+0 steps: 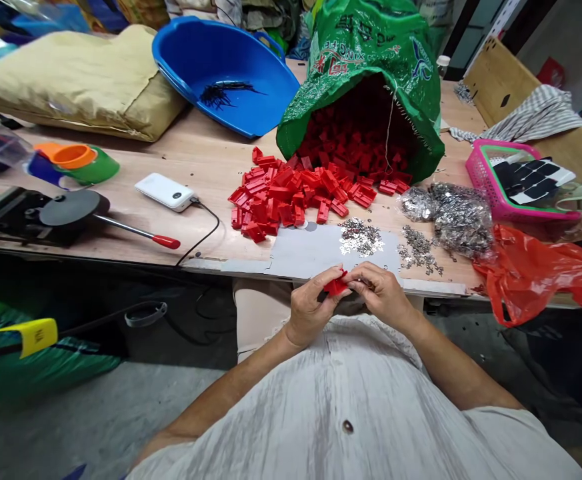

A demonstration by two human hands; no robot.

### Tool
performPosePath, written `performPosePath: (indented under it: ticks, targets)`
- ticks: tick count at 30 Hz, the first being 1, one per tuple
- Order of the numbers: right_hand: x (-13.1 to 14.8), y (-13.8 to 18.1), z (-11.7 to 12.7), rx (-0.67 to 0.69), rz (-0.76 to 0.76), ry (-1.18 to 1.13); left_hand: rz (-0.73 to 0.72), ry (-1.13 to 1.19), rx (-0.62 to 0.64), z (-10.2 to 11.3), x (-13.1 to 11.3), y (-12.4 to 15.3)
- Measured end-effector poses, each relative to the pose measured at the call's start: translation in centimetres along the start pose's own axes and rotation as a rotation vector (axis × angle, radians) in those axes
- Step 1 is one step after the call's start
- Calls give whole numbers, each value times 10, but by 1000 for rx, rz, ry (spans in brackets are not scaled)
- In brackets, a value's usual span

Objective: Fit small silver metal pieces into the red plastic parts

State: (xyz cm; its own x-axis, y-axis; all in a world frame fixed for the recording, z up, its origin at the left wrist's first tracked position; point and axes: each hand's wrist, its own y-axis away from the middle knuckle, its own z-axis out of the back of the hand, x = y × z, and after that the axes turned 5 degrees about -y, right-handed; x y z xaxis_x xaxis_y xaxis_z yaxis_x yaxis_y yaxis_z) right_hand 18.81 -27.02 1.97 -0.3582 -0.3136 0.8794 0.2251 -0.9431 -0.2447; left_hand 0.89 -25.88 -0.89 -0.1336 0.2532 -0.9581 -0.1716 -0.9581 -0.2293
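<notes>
Red plastic shows between the two hands as I watch through the head camera: the left hand (308, 310) grasps a small red piece (336, 287) by the near edge of the table (143, 159). Fingertips of the right hand (383, 295) bunch against its right side; I cannot tell whether they pinch it or something tiny. Just beyond, I see a grey sheet (301, 250) bearing shiny metal bits (361, 238), with clear bags (463, 220) to the right. Farther, a red heap (281, 193) spills from a green sack (371, 40), right of a blue basin (265, 83).
</notes>
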Motion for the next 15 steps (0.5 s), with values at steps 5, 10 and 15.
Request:
performPosePath:
  ticks: [5, 10, 15]
  targets:
    - [-11, 4, 8, -20, -174, -227, -10, -7, -47, 1, -6, 0]
    - [-12, 4, 4, -56, -293, -304, -232, -66, -38, 0, -5, -5]
    - [-5, -2, 0, 19, -362, -505, -476, -113, -2, 0, -1, -6]
